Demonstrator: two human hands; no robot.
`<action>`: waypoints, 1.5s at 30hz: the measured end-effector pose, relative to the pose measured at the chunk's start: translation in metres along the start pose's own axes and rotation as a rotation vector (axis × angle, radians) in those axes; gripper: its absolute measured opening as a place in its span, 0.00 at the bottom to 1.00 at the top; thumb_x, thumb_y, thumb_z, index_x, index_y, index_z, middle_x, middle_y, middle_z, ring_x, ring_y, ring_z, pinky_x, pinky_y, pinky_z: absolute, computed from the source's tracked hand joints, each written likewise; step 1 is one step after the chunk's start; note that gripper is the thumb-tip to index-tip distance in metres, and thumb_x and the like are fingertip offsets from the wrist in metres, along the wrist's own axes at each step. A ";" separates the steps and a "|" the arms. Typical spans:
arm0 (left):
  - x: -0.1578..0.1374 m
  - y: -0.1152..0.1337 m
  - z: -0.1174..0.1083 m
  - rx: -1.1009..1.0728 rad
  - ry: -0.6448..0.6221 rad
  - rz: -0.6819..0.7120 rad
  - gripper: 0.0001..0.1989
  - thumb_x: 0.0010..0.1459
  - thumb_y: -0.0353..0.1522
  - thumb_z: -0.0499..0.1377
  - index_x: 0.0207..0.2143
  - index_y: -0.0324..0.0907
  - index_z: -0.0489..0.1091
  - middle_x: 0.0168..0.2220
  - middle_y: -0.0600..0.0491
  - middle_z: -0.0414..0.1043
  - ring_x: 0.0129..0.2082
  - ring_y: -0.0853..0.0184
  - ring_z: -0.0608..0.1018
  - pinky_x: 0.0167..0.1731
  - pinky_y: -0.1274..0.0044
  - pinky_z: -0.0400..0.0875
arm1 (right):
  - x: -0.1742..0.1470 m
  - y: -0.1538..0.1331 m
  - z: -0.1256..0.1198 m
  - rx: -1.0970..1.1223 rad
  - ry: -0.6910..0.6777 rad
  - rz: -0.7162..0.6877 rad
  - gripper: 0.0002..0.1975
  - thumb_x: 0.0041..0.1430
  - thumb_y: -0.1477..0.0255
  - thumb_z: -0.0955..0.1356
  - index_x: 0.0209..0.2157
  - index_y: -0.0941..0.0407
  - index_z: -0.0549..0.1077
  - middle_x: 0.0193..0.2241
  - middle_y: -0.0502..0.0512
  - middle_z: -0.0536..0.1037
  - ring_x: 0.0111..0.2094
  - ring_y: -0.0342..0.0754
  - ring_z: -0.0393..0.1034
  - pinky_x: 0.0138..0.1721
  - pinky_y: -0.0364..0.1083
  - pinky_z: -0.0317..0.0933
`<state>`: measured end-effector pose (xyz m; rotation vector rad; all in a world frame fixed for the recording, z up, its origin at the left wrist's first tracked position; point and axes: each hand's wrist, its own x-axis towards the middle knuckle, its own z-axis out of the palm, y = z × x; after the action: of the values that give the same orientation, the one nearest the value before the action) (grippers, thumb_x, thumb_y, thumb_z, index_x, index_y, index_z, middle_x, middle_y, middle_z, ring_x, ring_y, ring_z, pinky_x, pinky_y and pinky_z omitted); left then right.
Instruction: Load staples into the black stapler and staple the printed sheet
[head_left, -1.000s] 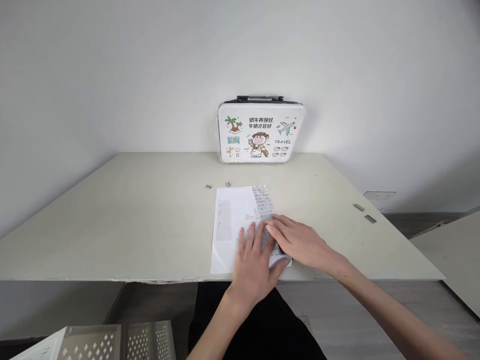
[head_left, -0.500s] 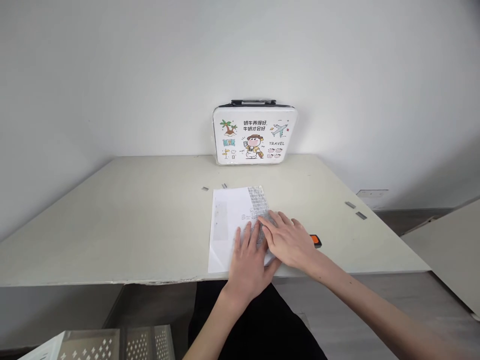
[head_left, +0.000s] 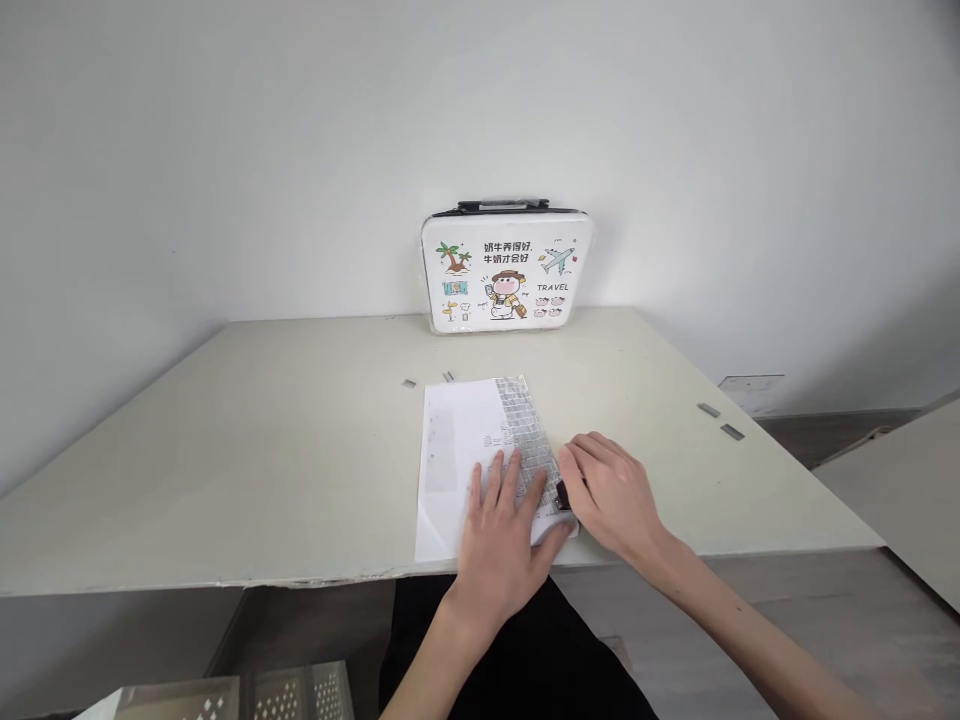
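Observation:
A sheaf of white paper lies near the front edge of the table, its right side covered in a dense grey printed pattern. My left hand is spread flat on the lower part of the paper, fingers apart. At the paper's right edge, my right hand is closed around a small dark stapler. Only the stapler's front end shows, with a bit of metal at the paper's edge; my fingers hide the rest. Whether paper sits between its jaws, I cannot tell.
Grey staple strips lie behind the paper and by the table's right edge. A white cartoon-printed case with a black handle leans against the wall. A pale perforated basket stands below the table at the left.
My right hand has left the paper, moved right and taken hold of the stapler that lay beside it. My left hand stays flat on the paper. The view has shifted slightly.

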<state>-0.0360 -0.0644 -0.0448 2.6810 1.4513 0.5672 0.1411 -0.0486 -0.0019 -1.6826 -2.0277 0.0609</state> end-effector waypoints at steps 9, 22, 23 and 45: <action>-0.007 -0.003 -0.008 0.001 -0.043 0.011 0.35 0.70 0.52 0.50 0.73 0.53 0.49 0.75 0.50 0.44 0.74 0.50 0.47 0.69 0.49 0.52 | -0.010 0.046 -0.005 0.057 0.022 0.125 0.26 0.75 0.61 0.51 0.22 0.52 0.61 0.19 0.50 0.68 0.21 0.47 0.60 0.27 0.45 0.50; -0.049 -0.103 -0.071 0.115 -0.153 0.043 0.37 0.71 0.47 0.53 0.75 0.56 0.39 0.75 0.55 0.45 0.73 0.54 0.50 0.69 0.56 0.55 | -0.058 0.109 -0.016 0.400 -0.060 0.209 0.22 0.63 0.49 0.68 0.49 0.48 0.75 0.49 0.59 0.80 0.47 0.59 0.75 0.39 0.50 0.71; -0.053 -0.101 -0.073 0.126 -0.172 0.066 0.37 0.71 0.47 0.53 0.75 0.57 0.38 0.75 0.55 0.43 0.74 0.54 0.50 0.69 0.55 0.54 | -0.061 0.112 -0.015 0.410 -0.040 0.240 0.23 0.61 0.48 0.69 0.48 0.49 0.75 0.48 0.59 0.80 0.46 0.59 0.76 0.36 0.49 0.71; 0.105 0.025 0.046 -0.060 -0.133 0.106 0.35 0.70 0.53 0.46 0.72 0.49 0.54 0.74 0.48 0.50 0.73 0.45 0.49 0.67 0.41 0.45 | -0.027 0.074 -0.032 0.659 0.242 0.545 0.25 0.55 0.49 0.72 0.46 0.52 0.77 0.44 0.55 0.82 0.44 0.56 0.76 0.39 0.47 0.70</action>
<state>0.0518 0.0135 -0.0513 2.7035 1.2459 0.4221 0.2240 -0.0656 -0.0082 -1.6350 -1.1419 0.6060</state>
